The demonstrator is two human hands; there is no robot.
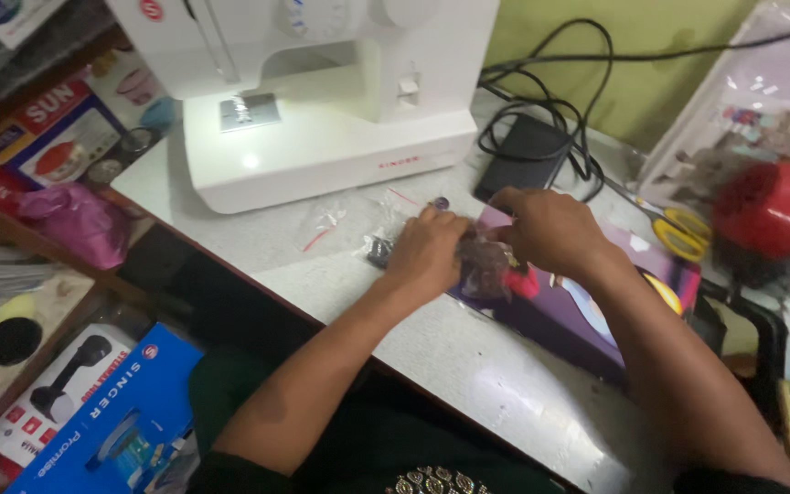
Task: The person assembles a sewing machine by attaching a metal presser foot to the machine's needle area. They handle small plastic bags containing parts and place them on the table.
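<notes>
Left hand [427, 252] and right hand [546, 229] both pinched closed on a small dark bag [486, 265]. White sewing machine [322, 137] stood just behind; scissors [678, 229] lay right.

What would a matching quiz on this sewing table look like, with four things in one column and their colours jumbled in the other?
Things:
1. sewing machine
2. foot pedal
3. scissors' handles
4. box on the floor

Colours:
A. yellow
B. blue
C. white
D. black

Pairs: 1-C, 2-D, 3-A, 4-B.

Both the left hand and the right hand are closed on a small dark bundle between them on the table.
</notes>
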